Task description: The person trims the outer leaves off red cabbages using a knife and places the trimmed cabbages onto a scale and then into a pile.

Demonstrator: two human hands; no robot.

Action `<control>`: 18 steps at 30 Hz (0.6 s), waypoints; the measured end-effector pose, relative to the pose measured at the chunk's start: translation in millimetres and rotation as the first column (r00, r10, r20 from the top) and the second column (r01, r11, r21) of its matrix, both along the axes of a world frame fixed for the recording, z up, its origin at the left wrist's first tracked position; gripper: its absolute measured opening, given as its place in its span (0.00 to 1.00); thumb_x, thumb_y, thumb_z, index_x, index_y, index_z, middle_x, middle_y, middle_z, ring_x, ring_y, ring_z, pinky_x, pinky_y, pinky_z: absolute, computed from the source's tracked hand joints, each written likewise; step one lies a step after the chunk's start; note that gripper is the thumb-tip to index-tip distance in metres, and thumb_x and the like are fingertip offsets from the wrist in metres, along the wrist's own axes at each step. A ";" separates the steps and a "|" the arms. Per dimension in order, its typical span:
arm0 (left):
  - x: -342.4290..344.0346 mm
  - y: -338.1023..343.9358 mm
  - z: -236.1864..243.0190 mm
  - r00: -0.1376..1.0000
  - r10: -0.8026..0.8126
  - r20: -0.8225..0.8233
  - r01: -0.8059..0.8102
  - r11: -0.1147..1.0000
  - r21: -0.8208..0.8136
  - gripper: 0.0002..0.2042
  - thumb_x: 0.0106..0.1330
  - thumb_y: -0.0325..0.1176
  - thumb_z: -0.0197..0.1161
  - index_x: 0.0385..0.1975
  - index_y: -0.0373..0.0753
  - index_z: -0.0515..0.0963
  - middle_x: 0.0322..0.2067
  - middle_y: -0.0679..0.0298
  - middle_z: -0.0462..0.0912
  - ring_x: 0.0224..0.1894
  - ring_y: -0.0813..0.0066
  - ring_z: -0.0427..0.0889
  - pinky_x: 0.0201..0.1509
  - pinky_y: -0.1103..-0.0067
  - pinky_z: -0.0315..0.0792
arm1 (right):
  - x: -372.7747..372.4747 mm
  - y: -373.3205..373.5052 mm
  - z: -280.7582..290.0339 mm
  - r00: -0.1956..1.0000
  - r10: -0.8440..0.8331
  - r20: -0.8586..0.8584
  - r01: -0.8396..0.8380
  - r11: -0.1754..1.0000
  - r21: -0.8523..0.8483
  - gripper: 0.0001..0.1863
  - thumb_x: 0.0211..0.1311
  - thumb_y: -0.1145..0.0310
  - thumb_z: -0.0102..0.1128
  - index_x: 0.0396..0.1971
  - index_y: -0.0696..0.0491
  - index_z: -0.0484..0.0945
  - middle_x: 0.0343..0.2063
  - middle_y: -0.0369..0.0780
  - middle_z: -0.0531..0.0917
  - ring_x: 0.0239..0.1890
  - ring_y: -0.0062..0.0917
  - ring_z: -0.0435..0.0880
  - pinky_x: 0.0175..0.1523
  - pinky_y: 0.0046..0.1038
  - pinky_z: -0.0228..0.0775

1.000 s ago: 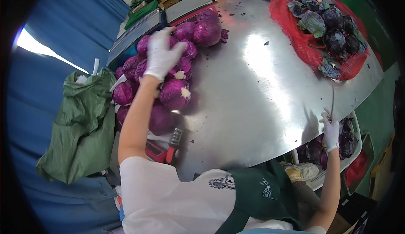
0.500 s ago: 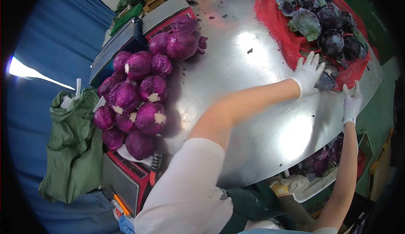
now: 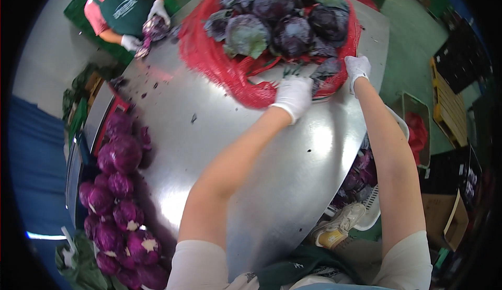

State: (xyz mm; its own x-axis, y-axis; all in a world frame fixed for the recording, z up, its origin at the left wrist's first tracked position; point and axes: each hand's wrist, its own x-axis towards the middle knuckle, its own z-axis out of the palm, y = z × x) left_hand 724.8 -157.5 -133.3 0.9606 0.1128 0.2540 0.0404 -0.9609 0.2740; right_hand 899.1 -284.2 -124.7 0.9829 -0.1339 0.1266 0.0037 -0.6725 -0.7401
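Note:
At the far side of the metal table lies a red net bag [image 3: 209, 62], spread open under several dark purple cabbages [image 3: 292, 35] with outer leaves. My left hand [image 3: 295, 95], in a white glove, is closed on the bag's near edge, with its fingertips partly hidden. Beside it, my right hand [image 3: 357, 66], gloved too, is closed on the bag's right edge. A loose dark leaf [image 3: 325, 68] lies between my hands. On the left of the table, several peeled, bright purple cabbages [image 3: 126, 153] are piled together.
A co-worker [image 3: 125, 7] across the table handles a cabbage [image 3: 156, 28] with gloved hands. Leaf scraps dot the metal table [image 3: 251, 175]. Below its right edge stands a white basket [image 3: 372, 214] of purple leaves. A crate [image 3: 415, 128] and a wooden pallet [image 3: 448, 101] are on the right.
The view has swung right, bringing the co-worker into sight. My left hand has gone from spread fingers to closed at the bag's edge; my right hand has closed on the bag's right edge.

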 end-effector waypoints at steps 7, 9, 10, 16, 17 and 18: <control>31.9 48.5 28.6 0.971 0.173 0.163 -0.172 0.985 -0.019 0.12 0.59 0.37 0.55 0.38 0.38 0.76 0.36 0.51 0.78 0.41 0.54 0.77 0.45 0.65 0.72 | -16.4 -65.9 0.8 0.955 0.194 -0.225 0.047 0.648 0.760 0.05 0.45 0.71 0.54 0.22 0.56 0.76 0.15 0.38 0.73 0.16 0.24 0.71 0.21 0.26 0.61; 53.9 35.1 40.3 0.977 0.171 0.125 -0.170 0.985 -0.023 0.14 0.58 0.36 0.57 0.43 0.38 0.75 0.42 0.51 0.77 0.47 0.53 0.74 0.51 0.66 0.69 | -25.1 -81.1 -3.8 0.968 0.227 -0.109 -0.055 0.614 0.787 0.04 0.46 0.72 0.54 0.24 0.55 0.75 0.13 0.32 0.69 0.13 0.19 0.65 0.18 0.23 0.55; 63.2 31.2 44.1 0.978 0.158 0.137 -0.156 0.988 -0.020 0.14 0.58 0.36 0.57 0.43 0.38 0.75 0.42 0.51 0.77 0.47 0.53 0.74 0.51 0.66 0.69 | -38.0 -80.0 -0.4 0.960 0.264 -0.091 -0.080 0.571 0.817 0.05 0.46 0.72 0.54 0.25 0.55 0.75 0.13 0.31 0.69 0.14 0.17 0.64 0.19 0.22 0.55; 120.3 17.5 44.8 0.937 0.168 0.306 -0.171 0.985 -0.016 0.20 0.59 0.33 0.53 0.50 0.31 0.69 0.45 0.47 0.73 0.48 0.51 0.73 0.54 0.66 0.68 | -152.0 -66.2 25.4 0.904 0.416 -0.099 -0.091 0.412 0.907 0.16 0.50 0.77 0.49 0.41 0.60 0.73 0.27 0.39 0.79 0.25 0.23 0.78 0.29 0.24 0.73; 126.1 24.8 43.6 0.916 0.153 0.370 -0.168 0.986 0.010 0.20 0.59 0.32 0.50 0.51 0.29 0.68 0.46 0.44 0.73 0.50 0.50 0.72 0.53 0.65 0.68 | -174.5 -69.9 24.0 0.881 0.446 -0.160 -0.064 0.447 0.892 0.12 0.52 0.71 0.53 0.37 0.58 0.73 0.25 0.34 0.78 0.24 0.16 0.74 0.26 0.18 0.65; 131.9 45.7 40.0 0.863 0.112 0.493 -0.168 0.983 0.072 0.19 0.60 0.34 0.50 0.48 0.29 0.71 0.45 0.42 0.74 0.47 0.49 0.73 0.52 0.64 0.69 | -201.4 -69.2 34.9 0.857 0.480 -0.188 -0.004 0.370 0.929 0.12 0.54 0.70 0.53 0.38 0.57 0.72 0.23 0.33 0.76 0.21 0.14 0.72 0.24 0.17 0.63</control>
